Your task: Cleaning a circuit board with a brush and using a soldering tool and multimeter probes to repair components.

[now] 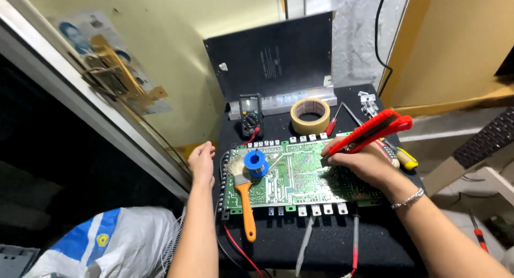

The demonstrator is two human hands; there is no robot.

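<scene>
My right hand (364,163) has its fingers closed round a red utility knife (369,132), tip on the green circuit board (294,176) lying flat on the worktop (321,240). My left hand (202,161) rests loosely curled and empty at the board's left edge. A slip could score tracks. No containers visible.

Glossy red plastic cutter (369,130), matt green circuit board (297,176), orange plastic-handled brush (243,195).

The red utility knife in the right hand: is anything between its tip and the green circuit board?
Nothing visible. The right hand holds the red utility knife tip-down on the green circuit board; the blue solder spool and orange-handled brush lie apart.
</scene>
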